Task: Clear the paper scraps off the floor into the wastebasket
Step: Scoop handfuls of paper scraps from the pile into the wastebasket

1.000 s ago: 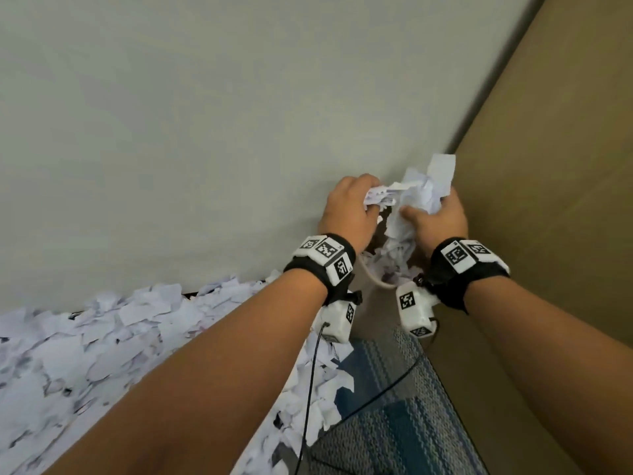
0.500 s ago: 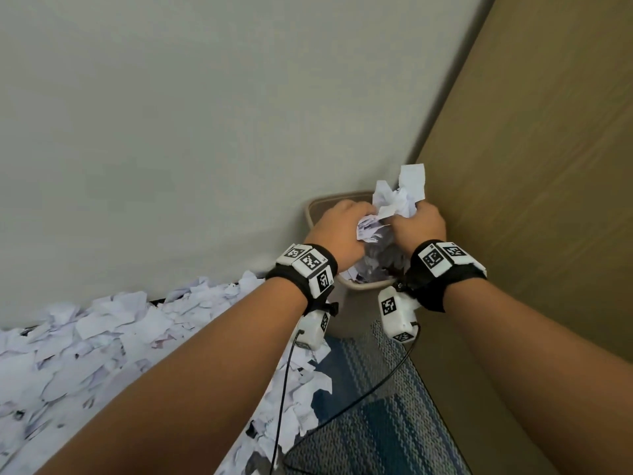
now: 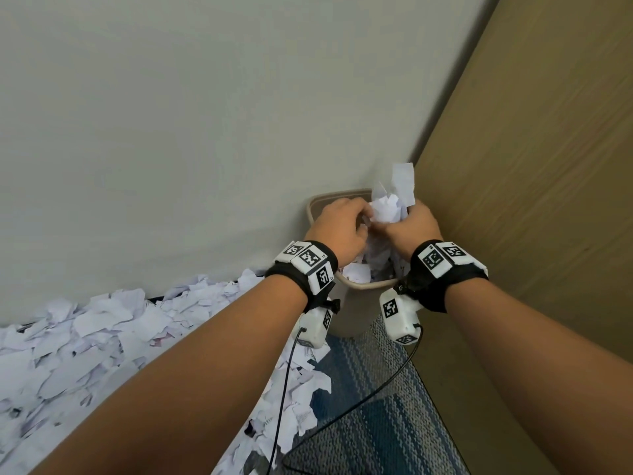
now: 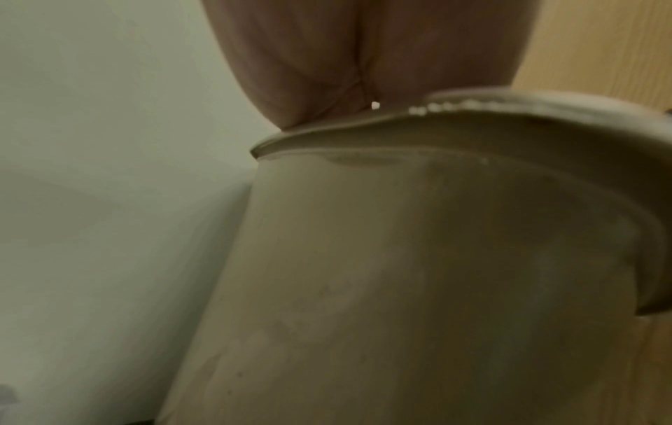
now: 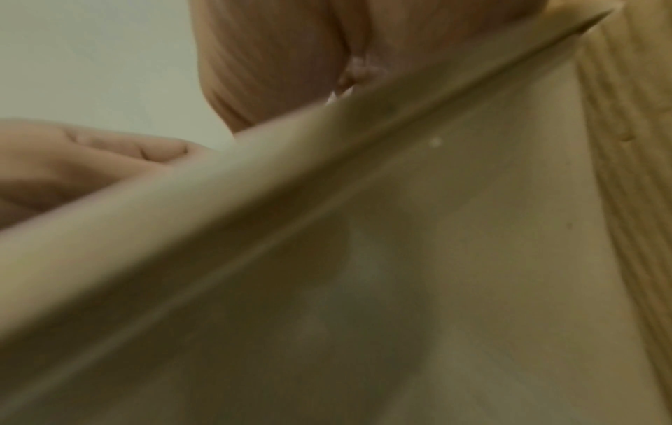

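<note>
A beige wastebasket [image 3: 356, 310] stands in the corner between the pale wall and a wooden panel, with paper inside it. Over its mouth both hands clasp a wad of white paper scraps [image 3: 390, 204]. My left hand [image 3: 339, 228] grips the wad from the left, fingers curled. My right hand [image 3: 414, 228] grips it from the right, and scraps stick up above its fingers. The left wrist view shows the basket's outer wall [image 4: 400, 273] and rim below the palm. In the right wrist view the basket rim [image 5: 291, 187] runs slantwise under the right palm.
A thick drift of white paper scraps [image 3: 85, 347] covers the floor along the wall on the left. Blue striped carpet [image 3: 370, 423] lies in front of the basket. The wooden panel [image 3: 534, 200] closes off the right side. Two black cables [image 3: 346, 416] hang from the wrist cameras.
Both hands have carried the wad down and forward over the basket. The basket, mostly hidden one second ago, now shows its rim and front wall.
</note>
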### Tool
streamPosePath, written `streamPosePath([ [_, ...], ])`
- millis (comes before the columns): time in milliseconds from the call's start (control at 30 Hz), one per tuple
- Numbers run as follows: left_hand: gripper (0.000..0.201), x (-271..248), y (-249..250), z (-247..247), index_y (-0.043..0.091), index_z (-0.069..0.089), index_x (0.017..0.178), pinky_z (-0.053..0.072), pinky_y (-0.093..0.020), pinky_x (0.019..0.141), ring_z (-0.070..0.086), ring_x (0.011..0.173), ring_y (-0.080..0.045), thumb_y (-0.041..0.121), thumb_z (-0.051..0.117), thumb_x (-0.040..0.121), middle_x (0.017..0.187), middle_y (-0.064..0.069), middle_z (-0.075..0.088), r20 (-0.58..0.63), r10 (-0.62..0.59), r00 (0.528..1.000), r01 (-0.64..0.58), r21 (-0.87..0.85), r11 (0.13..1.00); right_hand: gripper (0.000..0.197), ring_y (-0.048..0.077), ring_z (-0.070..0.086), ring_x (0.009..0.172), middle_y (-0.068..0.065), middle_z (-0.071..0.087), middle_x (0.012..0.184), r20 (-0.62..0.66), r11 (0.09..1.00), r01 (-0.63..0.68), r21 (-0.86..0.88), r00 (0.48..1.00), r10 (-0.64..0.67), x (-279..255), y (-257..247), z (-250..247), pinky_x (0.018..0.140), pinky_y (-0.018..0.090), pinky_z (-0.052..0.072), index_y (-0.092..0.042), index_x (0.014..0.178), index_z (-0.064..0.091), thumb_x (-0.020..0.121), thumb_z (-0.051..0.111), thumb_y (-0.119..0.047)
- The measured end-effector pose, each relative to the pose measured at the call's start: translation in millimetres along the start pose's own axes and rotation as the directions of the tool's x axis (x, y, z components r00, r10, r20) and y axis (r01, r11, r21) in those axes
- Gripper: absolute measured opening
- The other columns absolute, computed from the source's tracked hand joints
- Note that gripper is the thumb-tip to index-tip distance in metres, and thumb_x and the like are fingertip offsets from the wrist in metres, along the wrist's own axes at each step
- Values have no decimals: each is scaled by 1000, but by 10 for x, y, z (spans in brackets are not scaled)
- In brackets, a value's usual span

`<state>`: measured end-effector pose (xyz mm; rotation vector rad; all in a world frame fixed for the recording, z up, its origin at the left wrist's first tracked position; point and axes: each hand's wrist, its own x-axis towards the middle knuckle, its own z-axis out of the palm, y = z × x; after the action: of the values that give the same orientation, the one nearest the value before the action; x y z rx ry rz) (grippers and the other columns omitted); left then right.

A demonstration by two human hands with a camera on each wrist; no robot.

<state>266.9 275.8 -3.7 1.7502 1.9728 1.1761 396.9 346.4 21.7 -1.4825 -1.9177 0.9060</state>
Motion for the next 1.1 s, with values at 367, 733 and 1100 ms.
streamPosePath([
  [367,14,-32,-46,-209,21,65,96,48,-42,87,58,95,-21,17,56,85,95,2,63,-124,27,992,-27,6,1000,23,15,64,90,-10,67,97,-64,993,117,-9,991,-117,-43,-205,62,85,37,53,-31,92,63,70,63,-24],
  [733,16,-325,-386,-905,21,63,103,51,-41,77,62,77,-25,24,52,91,72,8,61,-219,-77,973,84,25,996,8,16,54,66,-7,54,60,12,899,414,-143,909,-416,-397,-1111,590,62,26,43,-21,79,68,77,60,-21],
  [1100,18,-1647,-1914,-2088,22,62,101,51,-42,84,59,97,-27,26,48,90,104,-3,63,-14,-482,876,424,498,756,25,16,58,90,-5,64,105,725,724,638,-262,625,-289,-1065,-1129,1779,85,31,50,-26,110,61,86,63,-33],
])
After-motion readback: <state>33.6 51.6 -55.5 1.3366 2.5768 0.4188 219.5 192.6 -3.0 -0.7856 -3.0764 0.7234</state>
